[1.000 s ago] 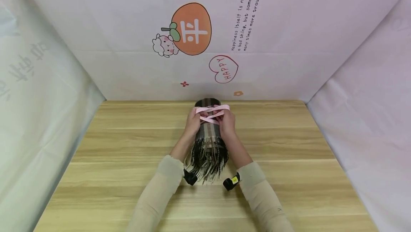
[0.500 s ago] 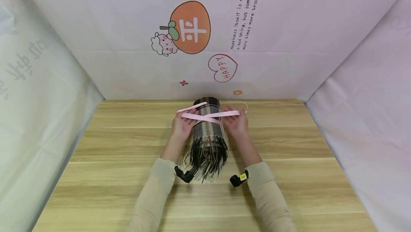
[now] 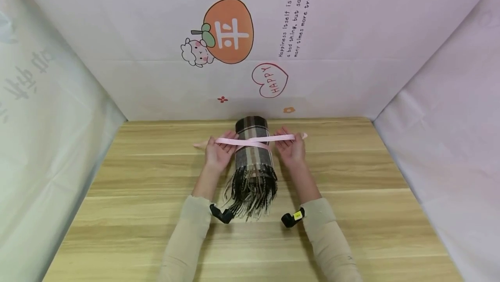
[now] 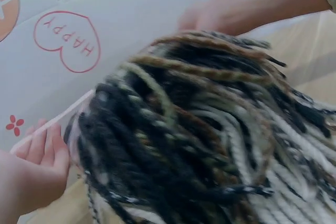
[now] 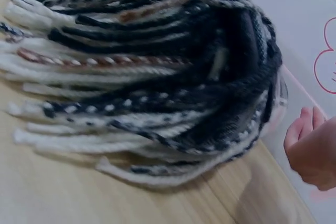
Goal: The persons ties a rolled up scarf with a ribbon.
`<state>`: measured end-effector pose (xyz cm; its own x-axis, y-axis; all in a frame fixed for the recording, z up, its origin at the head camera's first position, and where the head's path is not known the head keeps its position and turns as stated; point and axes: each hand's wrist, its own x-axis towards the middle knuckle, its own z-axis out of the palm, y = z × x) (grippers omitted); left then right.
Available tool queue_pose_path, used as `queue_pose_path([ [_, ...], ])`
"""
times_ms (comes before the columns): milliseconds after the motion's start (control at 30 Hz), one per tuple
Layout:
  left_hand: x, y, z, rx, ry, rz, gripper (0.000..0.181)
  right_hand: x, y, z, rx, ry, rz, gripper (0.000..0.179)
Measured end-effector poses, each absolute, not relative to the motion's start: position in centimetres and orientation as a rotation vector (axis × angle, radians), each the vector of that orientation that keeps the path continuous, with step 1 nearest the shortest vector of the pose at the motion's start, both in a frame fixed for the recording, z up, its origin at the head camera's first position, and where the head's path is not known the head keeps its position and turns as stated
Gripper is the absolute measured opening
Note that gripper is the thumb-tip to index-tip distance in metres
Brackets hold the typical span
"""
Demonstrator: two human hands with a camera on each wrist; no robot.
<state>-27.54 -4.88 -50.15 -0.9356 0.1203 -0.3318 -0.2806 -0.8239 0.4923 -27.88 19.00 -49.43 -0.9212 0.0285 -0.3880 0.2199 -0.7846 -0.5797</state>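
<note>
A rolled plaid scarf [image 3: 243, 159] in black, grey, beige and brown lies lengthwise before me, its fringe [image 3: 254, 193] toward me. Around its middle runs a pink ribbon [image 3: 269, 139], whose two ends cross on top. At the scarf's left side my left hand [image 3: 218, 154] pinches one ribbon end under the thumb, palm up, other fingers extended toward the roll. My right hand [image 3: 292, 152] holds the other end the same way on the right. Both ends stretch taut, with short tails past the hands. Twisted fringe strands [image 4: 173, 129] fill much of both wrist views.
The scarf stands on a wood-grain table [image 3: 136, 212], its far end close to a white printed back wall [image 3: 164, 86]. White sheets [image 3: 437, 134] hang at both sides. Black wrist cameras [image 3: 222, 214] sit at the cuffs.
Both hands have moved apart from above the roll to its two sides, drawing the ribbon ends outward. The small loops over the scarf have straightened into a taut crossing.
</note>
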Motion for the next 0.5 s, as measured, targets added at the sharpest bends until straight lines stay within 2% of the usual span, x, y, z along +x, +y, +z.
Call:
queue_pose_path([
  [167,-27.3,-3.5,-50.6,-0.215,1.041,2.808,0.043,-27.7,17.0,-49.8,0.411,1.093,-2.867,0.030],
  [233,-27.1,-2.8,-50.7,-0.170,1.169,2.812,0.039,-27.5,16.1,-49.8,0.380,1.221,-2.855,0.028],
  [433,-26.7,-1.4,-50.3,-0.113,1.429,2.786,0.053,-27.2,14.0,-49.3,0.356,1.448,-2.832,0.034],
  [500,-26.8,-1.1,-50.1,-0.088,1.439,2.790,0.058,-27.2,13.5,-49.0,0.326,1.471,-2.834,0.030],
])
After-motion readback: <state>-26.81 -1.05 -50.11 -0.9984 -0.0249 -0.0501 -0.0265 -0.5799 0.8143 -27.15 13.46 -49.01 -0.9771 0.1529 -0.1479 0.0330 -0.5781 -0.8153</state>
